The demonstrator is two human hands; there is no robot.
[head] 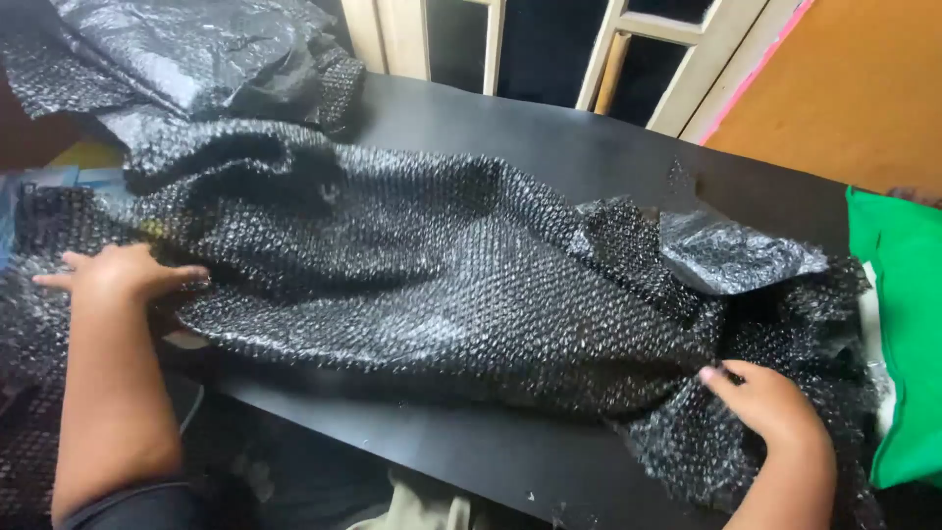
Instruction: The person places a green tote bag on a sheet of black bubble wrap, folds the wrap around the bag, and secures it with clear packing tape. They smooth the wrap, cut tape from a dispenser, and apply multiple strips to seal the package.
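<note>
One large sheet of black bubble wrap [432,265] lies spread across the black bench [549,137], rumpled and bunched rather than flat. By the look of it the smoothing out is only partly done: the middle lies fairly even, while the far-left end is heaped in folds and the right end is crumpled, with one corner [731,250] turned over.

The left hand [123,270] rests flat on the sheet's left edge, fingers stretched out, its grip open and closed on nothing. The right hand [770,397] presses on the near-right corner; whether its grip pinches the wrap I cannot tell.

A second heap of black wrap [186,49] sits far left. One green cloth [908,334] lies at the right edge. Two hands, one bench.
</note>
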